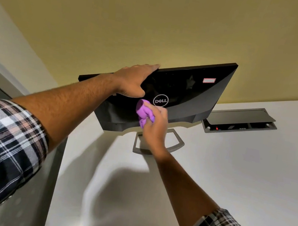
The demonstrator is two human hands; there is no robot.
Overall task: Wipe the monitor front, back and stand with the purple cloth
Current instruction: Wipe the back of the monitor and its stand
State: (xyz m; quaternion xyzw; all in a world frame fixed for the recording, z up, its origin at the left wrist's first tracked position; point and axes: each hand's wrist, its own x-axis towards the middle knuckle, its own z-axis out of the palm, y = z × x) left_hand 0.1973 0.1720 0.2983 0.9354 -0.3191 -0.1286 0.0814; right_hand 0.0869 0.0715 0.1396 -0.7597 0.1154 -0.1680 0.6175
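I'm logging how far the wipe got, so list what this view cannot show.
- Screen side of the monitor: faces away in the head view; only its back shows.
- Stand neck: hidden by the right hand and purple cloth.
- Monitor's top left corner: covered by the left hand and forearm.
- Sticker text: too small.
- Desk cable box contents: too dark.

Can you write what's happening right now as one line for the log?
step: wiping monitor back | left hand: rests on top edge | right hand: grips cloth under logo | stand: on table
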